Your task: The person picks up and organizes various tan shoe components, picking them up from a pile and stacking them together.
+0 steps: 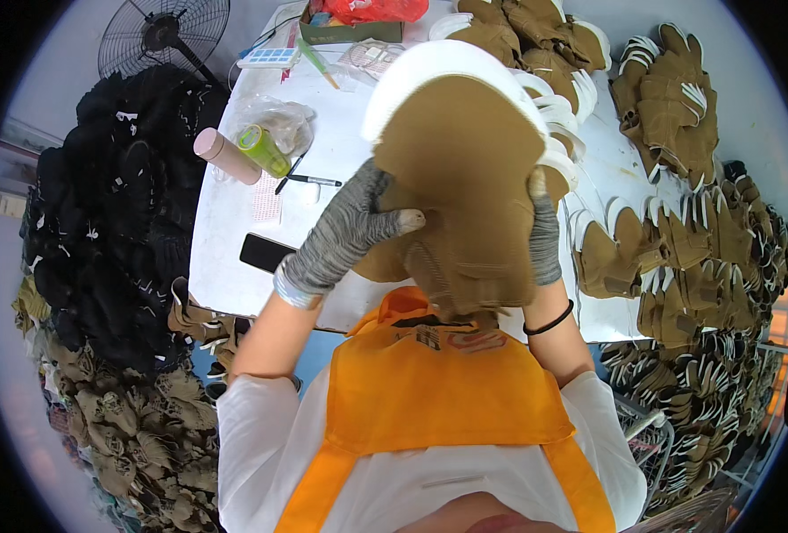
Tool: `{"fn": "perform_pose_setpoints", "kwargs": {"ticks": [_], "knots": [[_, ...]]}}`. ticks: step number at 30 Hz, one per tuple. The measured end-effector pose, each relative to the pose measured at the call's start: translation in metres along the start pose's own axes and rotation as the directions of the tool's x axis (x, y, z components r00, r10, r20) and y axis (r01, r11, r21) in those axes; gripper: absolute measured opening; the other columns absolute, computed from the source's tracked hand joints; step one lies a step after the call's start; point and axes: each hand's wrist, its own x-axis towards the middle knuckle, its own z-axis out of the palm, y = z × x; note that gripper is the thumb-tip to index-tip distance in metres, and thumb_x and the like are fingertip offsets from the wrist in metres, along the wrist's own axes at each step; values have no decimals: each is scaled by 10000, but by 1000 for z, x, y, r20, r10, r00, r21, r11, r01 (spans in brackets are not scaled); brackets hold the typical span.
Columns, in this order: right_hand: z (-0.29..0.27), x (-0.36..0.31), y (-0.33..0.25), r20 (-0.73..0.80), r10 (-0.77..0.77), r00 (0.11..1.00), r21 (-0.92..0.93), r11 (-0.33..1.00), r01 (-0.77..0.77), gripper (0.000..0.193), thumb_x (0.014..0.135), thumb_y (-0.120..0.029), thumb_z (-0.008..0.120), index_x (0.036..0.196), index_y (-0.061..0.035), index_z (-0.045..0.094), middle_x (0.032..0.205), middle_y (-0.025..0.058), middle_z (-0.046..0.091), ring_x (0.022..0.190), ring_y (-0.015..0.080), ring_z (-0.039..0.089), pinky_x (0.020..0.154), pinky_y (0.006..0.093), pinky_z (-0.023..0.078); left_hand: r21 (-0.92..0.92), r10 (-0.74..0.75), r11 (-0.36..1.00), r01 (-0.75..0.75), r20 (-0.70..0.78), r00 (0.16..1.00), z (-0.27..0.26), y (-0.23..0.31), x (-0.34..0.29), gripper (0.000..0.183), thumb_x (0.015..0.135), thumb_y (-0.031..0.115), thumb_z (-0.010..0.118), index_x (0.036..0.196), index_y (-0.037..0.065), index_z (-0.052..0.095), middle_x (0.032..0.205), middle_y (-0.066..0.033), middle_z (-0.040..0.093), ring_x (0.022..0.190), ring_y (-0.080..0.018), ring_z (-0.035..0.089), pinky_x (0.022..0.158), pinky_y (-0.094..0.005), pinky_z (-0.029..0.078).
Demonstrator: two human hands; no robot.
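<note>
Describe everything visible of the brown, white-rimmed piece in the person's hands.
The brown piece looks like fabric, its broad, rounded upper part edged by a thick, curved white rim. Lower down, it shows overlapping layers and stitching lines. It is held up, rim end farthest from the wearer. The gloved left hand grips its left side, thumb across the front; the gloved right hand holds its right edge. Its far side is hidden; whether its lower end touches the orange apron is unclear.

a workshop: white worktable [219,258], black fabric heap [109,226], rows of brown white-edged pieces [605,264]
</note>
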Motion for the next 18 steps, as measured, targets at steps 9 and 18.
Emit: {"fn": "perform_pose_setpoints", "kwargs": {"ticks": [9, 18], "knots": [[24, 16, 17, -17, -113, 993, -305, 947, 102, 585, 907, -479, 507, 1283, -32, 471, 1200, 103, 559, 1087, 202, 548, 913, 325, 466, 93, 187, 982, -164, -369, 910, -16, -19, -19, 654, 784, 302, 721, 1288, 9, 426, 1208, -101, 519, 1108, -202, 495, 947, -324, 408], [36, 2, 13, 179, 247, 952, 231, 930, -285, 599, 950, -503, 369, 1358, -65, 363, 1308, 166, 463, 1157, 271, 513, 938, 386, 478, -238, -78, 971, -9, -357, 931, 3, 8, -24, 490, 913, 382, 551, 1188, -23, 545, 1073, -109, 618, 956, -172, 584, 874, -288, 457]]}}
